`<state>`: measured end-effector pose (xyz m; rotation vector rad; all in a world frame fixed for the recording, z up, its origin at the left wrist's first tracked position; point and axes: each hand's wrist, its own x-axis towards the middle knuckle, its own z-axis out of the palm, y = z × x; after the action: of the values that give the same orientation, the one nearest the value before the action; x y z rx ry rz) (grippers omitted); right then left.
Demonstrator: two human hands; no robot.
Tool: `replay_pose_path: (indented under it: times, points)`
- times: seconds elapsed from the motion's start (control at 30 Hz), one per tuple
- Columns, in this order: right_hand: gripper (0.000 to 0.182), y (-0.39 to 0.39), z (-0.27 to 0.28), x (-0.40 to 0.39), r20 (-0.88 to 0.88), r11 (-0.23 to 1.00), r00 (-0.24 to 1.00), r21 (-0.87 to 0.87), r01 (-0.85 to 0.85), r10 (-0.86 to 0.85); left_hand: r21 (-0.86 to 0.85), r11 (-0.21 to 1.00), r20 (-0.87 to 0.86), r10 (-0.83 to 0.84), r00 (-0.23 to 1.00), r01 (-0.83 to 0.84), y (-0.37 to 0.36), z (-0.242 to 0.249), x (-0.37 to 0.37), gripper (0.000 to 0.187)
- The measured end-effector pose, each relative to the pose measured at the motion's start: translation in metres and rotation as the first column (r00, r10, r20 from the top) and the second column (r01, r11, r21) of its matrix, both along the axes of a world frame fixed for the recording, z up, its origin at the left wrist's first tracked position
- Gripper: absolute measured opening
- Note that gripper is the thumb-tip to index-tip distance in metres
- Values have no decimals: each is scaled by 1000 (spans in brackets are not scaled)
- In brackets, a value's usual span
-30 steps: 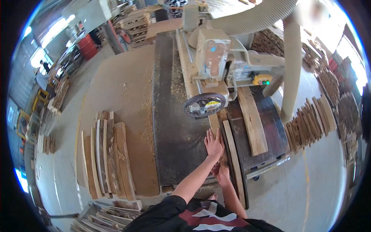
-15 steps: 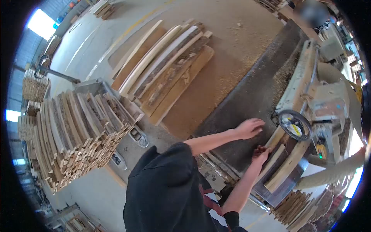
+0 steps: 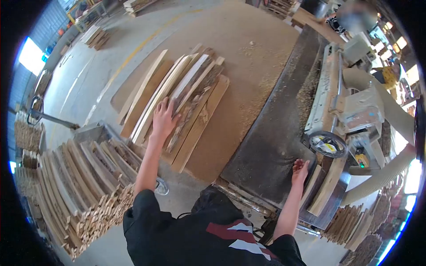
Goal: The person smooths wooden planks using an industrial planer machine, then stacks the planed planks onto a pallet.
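My left hand (image 3: pixel 164 118) lies over the low stack of boards, its fingers stretched out on a pale wooden board (image 3: pixel 150 116). Around it are more rough-edged boards, including a brown board with bark (image 3: pixel 188 122) just to its right. My right hand (image 3: pixel 300 171) is above the dark machine table (image 3: pixel 266 155), fingers apart and a little bent, with nothing in it. Close beside that hand, a narrow wooden strip (image 3: pixel 312 182) and a wider curved board (image 3: pixel 327 188) lie along the right side of the table.
A woodworking machine with a black handwheel (image 3: pixel 328 144) and a ribbed hose (image 3: pixel 377 177) stands at the right. A large pile of curved wooden strips (image 3: pixel 88 177) is at the left. Sawdust (image 3: pixel 257 97) covers the floor panel. Another person (image 3: pixel 337 24) is at the far end.
My left hand has moved from over the machine table to the boards on the left. My right hand has come away from the wood beside the machine. The view has shifted.
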<state>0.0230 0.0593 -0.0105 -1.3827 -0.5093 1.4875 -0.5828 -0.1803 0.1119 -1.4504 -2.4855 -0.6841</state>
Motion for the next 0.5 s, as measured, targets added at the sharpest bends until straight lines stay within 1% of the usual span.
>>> replay_pose_path:
  times: [0.03, 0.07, 0.13, 0.17, 0.2, 0.23, 0.27, 0.3, 0.33, 0.37, 0.4, 0.43, 0.47, 0.5]
  points:
    - [41, -14, -3, 3, -106, 997, 994, 74, -2, 10, -97, 992, -150, 62, 987, -77, -1, -4, 3, 58]
    - [41, -26, -6, 5, -103, 996, 995, 84, 12, -3, -88, 994, -146, 49, 988, -63, -1, -5, 4, 58]
    - [38, -55, -6, 6, -328, 977, 937, 129, 168, -118, -162, 975, -144, 126, 981, -149, 7, -4, 8, 63]
    - [37, -68, -8, 10, -397, 970, 914, 176, 165, -84, -205, 967, -137, 127, 982, -154, 9, -10, 4, 65]
    - [36, -79, -10, 12, -460, 958, 886, 231, 172, -48, -179, 969, -65, 159, 985, -168, 12, -17, -3, 67]
    - [36, -90, -10, 12, -487, 957, 868, 195, 215, -96, -184, 967, -12, 176, 984, -175, 15, -7, 1, 68]
    - [31, -98, -13, 13, -472, 962, 871, 145, 230, -137, -174, 972, -10, 158, 987, -157, 12, -7, -4, 66]
    - [30, -108, -9, 11, -445, 963, 884, 145, 226, -141, -120, 983, 65, 147, 987, -138, 13, -1, -2, 59]
    - [29, -117, -4, 7, -420, 966, 897, 140, 217, -141, -68, 986, 97, 156, 983, -150, 13, -9, -8, 52]
    - [29, -125, 0, 4, -433, 956, 887, 150, 250, -164, -61, 985, 125, 166, 978, -160, 11, 5, 5, 44]
    - [30, -132, 4, 0, -400, 964, 901, 123, 234, -168, -47, 990, 114, 139, 984, -135, 11, 7, 16, 44]
    - [31, -138, 6, 0, -366, 973, 916, 91, 211, -165, -10, 988, 198, 153, 968, -154, 7, 6, 27, 41]
    - [31, -145, 10, 0, -375, 970, 911, 96, 224, -173, 22, 983, 283, 168, 944, -182, 2, 4, 40, 39]
    - [29, -151, 11, 0, -346, 977, 927, 103, 189, -143, 130, 978, 394, 101, 914, -164, 0, -1, 57, 36]
